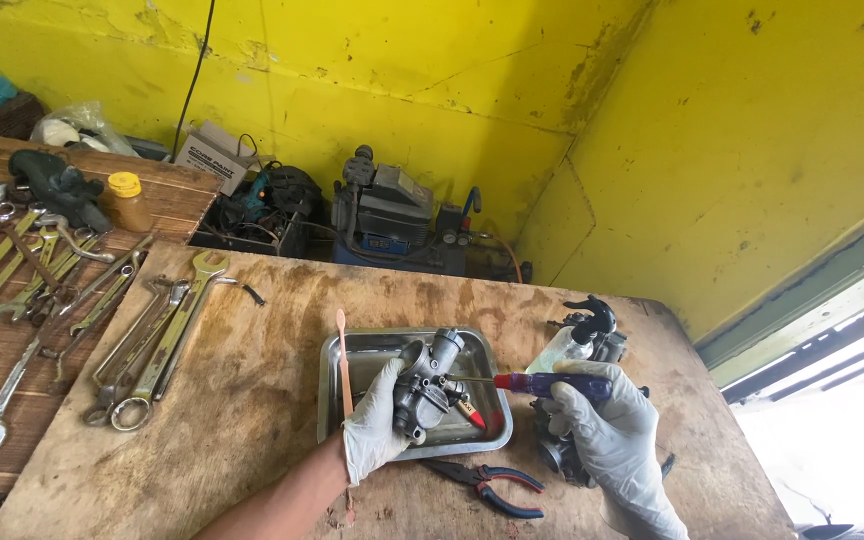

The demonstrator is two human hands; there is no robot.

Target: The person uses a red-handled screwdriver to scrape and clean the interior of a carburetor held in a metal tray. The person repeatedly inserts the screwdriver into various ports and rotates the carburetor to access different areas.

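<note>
The counter [252, 400] is a worn sheet of plywood, stained and scuffed, set against a second, darker slatted wooden counter [167, 195] at 10 o'clock. Behind both rise chipped yellow walls [432, 70] that meet in a corner at 1 o'clock, and a black cable [195, 75] hangs down the wall at 11 o'clock. In the gap below the wall at 12 o'clock sits a small grey compressor [392, 215] among boxes and hoses. Bright daylight comes in past a window frame [832, 310] at 3 o'clock.

Near the middle of the counter lies a shallow steel tray [337, 410]. Over it the gloved left hand [377, 425] has its fingers wrapped tight round a grey carburettor [427, 385], held above the tray. At 4 o'clock the gloved right hand [612, 425] has its fingers closed round the purple handle of a screwdriver [552, 382], whose thin shaft reaches leftward to the carburettor body. A slim pale-pink brush [344, 365] leans across the tray's left rim.

Pliers [492, 483] with red and blue grips lie at 6 o'clock, just beside the tray. A spray bottle [577, 335] with a black trigger stands at 2 o'clock. Spanners [157, 340] are spread at 9 o'clock, more on the slatted counter, with a yellow-capped jar [127, 200] at 10 o'clock.
</note>
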